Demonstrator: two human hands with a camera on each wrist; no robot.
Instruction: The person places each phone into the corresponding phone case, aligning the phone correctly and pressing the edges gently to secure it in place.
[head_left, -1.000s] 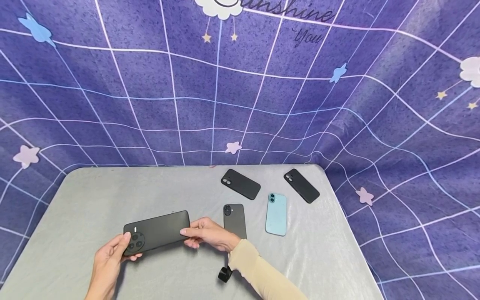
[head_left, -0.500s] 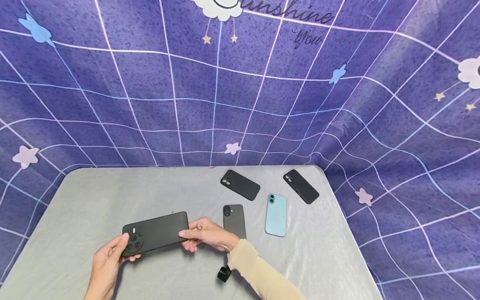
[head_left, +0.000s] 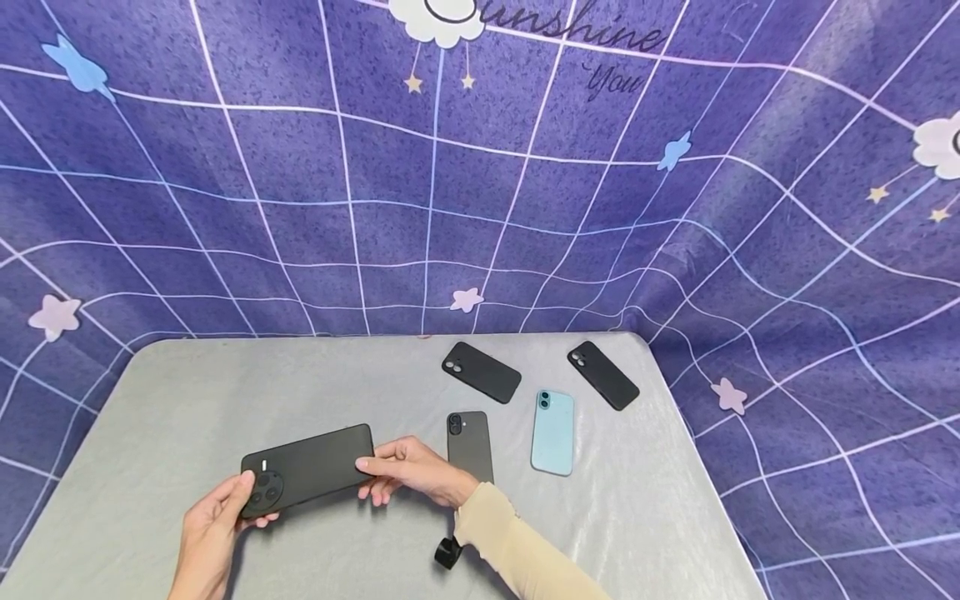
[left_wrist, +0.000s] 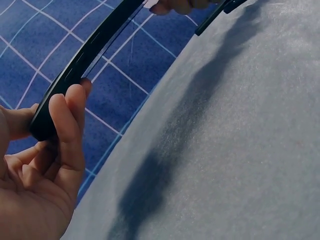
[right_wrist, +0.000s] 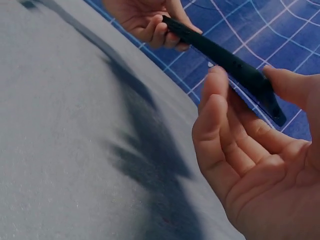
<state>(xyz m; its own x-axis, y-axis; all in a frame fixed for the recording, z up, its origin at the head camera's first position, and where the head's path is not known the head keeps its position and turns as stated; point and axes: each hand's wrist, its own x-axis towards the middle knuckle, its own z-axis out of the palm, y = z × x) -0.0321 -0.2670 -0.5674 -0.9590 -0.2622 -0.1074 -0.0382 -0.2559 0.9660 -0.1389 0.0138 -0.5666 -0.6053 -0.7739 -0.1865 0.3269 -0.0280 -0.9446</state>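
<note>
A large black phone with a round camera ring is held in both hands above the near left of the table. My left hand pinches its camera end, thumb on the back and fingers curled beneath. At the other end my right hand grips it the same way, thumb on the back corner. The right wrist view shows the phone's edge with a thin glossy strip along its underside, above the right fingers. In the left wrist view the phone appears edge-on and tilted.
A dark grey phone lies partly behind the right wrist. Beyond are a light blue phone and two black phone cases. A small black object sits by the sleeve. A purple curtain backs the grey-covered table.
Both hands and the black phone have drifted slightly left and down in the head view. Both hands keep their grip, and the items on the table stay in place.
</note>
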